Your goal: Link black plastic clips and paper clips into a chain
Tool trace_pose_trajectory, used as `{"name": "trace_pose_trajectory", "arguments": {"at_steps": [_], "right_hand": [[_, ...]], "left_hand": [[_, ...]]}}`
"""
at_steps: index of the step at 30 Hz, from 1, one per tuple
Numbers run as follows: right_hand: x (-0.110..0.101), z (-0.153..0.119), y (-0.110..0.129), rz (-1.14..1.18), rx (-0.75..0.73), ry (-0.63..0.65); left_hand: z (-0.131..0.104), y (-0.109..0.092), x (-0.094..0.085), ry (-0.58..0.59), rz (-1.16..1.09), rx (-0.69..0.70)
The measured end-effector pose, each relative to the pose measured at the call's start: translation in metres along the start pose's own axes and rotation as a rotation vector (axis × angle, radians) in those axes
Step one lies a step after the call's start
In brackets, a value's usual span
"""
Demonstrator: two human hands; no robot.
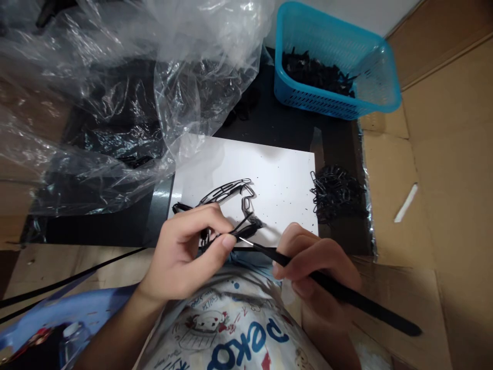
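Observation:
My left hand [194, 246] pinches a thin black part [248, 228] between thumb and forefinger, over the front edge of a white sheet [285, 190]. Black tweezers [362, 300] lie in the closed fingers of my right hand [316, 262]. Their bright metal tip points left and meets the black part beside my left fingertips. Slender black looped frames [227, 191] extend behind my left hand on the sheet. Small dark specks dot the paper.
A blue basket [327, 100] of black pieces stands at the back right. A tangled black pile [339, 192] sits right of the sheet. Clear plastic [192, 92] spreads over the left and back. Cardboard [450, 154] is at right, a blue tub [103, 303] at lower left.

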State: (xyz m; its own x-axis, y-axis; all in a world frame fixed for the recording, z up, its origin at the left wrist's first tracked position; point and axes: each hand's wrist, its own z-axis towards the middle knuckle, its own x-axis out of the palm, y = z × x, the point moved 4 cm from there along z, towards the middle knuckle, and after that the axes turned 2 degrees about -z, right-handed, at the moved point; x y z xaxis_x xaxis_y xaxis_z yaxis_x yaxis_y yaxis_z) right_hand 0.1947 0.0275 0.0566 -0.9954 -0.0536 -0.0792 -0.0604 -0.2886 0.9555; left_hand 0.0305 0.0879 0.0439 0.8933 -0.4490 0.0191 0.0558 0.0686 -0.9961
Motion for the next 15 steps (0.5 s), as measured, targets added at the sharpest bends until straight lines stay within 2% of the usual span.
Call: {"name": "trace_pose_trajectory", "arguments": {"at_steps": [4,8,12,15], "right_hand": [[0.006,0.001,-0.012,0.291,0.11,-0.144],[0.017,0.007,-0.022,0.506,0.126,-0.229],[0.022,0.014,-0.03,0.623,0.193,-0.274],[0.016,0.018,-0.03,0.636,0.207,-0.309]], "left_hand": [[-0.001,0.008,0.003,0.045,-0.217,-0.121],[-0.002,0.014,0.009,0.079,-0.42,-0.219],[0.001,0.016,0.011,0.062,-0.41,-0.249],[0.002,0.019,0.013,0.073,-0.409,-0.257]]}}
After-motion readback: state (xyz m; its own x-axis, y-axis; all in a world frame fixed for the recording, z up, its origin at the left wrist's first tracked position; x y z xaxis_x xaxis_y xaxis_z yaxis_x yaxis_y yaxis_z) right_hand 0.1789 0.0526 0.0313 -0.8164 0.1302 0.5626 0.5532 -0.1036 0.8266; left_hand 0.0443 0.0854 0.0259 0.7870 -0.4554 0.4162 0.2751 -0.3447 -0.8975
